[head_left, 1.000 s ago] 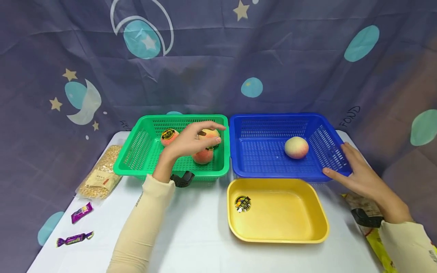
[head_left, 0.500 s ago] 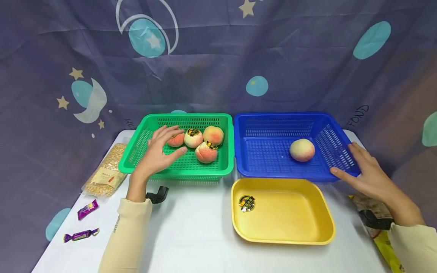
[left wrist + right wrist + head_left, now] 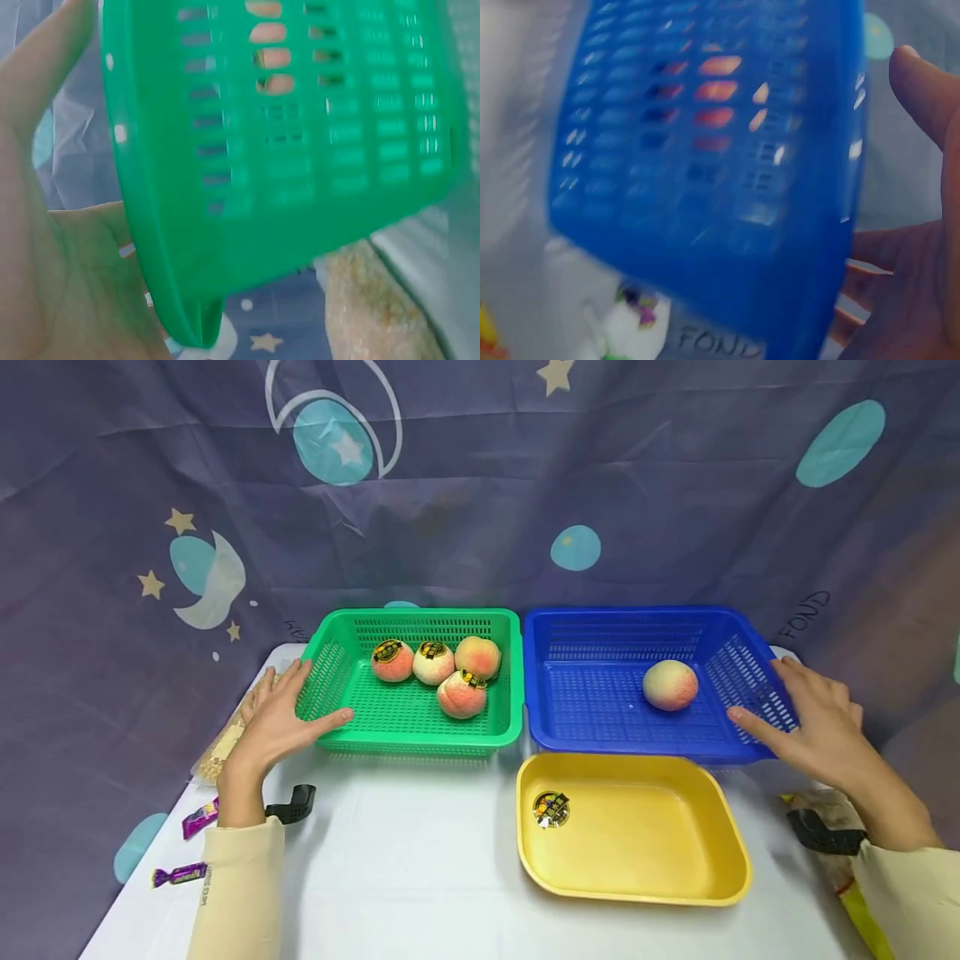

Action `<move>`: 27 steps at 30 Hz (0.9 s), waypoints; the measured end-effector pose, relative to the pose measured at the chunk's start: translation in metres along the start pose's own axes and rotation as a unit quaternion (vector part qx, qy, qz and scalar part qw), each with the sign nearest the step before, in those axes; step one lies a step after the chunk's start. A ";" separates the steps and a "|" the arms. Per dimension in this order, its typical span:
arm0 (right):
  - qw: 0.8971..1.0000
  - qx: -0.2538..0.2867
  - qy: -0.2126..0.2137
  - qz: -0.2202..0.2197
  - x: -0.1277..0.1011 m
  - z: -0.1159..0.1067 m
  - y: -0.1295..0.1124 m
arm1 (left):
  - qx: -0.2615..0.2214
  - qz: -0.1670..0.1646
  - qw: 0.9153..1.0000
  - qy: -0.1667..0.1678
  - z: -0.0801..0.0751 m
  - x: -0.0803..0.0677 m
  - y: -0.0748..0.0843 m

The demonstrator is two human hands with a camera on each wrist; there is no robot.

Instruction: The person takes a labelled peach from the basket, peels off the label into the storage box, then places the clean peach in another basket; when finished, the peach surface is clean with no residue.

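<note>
Step in hand, as judged: both hands taking hold of baskets. Left hand [image 3: 273, 720] cups near-left corner of green basket [image 3: 330, 739], fingers fairly straight, thumb on near wall, no firm clasp. Right hand [image 3: 813, 727] likewise on right wall of blue basket [image 3: 600, 745]. Four peaches [image 3: 435, 664] far in green; one peach [image 3: 670, 684] in blue. Next move calls for firmer hold.

The left hand [image 3: 273, 722] has drawn back out of the green basket [image 3: 330, 739], where it hovered over the peaches [image 3: 437, 667], and now rests at the basket's outer left corner, left of centre. All four peaches show uncovered. The right hand [image 3: 813, 727] has shifted slightly up the blue basket [image 3: 600, 739] at right.
</note>
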State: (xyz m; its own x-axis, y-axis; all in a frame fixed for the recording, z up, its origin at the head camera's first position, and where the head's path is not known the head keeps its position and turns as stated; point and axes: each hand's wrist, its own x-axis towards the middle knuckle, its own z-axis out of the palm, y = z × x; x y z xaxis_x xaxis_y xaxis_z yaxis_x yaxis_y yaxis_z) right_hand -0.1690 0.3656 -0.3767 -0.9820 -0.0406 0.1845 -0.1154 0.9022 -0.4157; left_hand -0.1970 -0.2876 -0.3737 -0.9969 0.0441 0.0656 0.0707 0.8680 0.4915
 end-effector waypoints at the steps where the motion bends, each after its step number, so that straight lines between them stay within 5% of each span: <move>1: 1.000 0.004 0.004 -0.005 0.002 0.000 -0.004 | -0.001 -0.006 1.000 -0.002 -0.001 -0.001 -0.003; 8: 0.997 0.047 0.013 -0.057 0.021 0.003 -0.047 | 0.000 -0.029 0.999 -0.022 -0.004 -0.004 -0.015; 14: 0.989 0.119 -0.035 -0.084 0.042 0.008 -0.099 | -0.015 -0.026 0.999 -0.015 -0.001 -0.005 -0.022; 27: 0.946 0.254 -0.121 -0.159 0.108 0.052 -0.190 | -0.045 -0.030 0.998 -0.011 0.001 -0.006 -0.024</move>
State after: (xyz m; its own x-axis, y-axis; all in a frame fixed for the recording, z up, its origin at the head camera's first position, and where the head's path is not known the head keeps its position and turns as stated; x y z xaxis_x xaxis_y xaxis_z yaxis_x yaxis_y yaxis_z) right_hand -0.2606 0.1675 -0.3245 -0.8835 -0.4284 0.1893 -0.4084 0.5067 -0.7593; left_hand -0.1927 -0.3085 -0.3868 -0.9999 0.0051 0.0140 0.0122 0.8219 0.5695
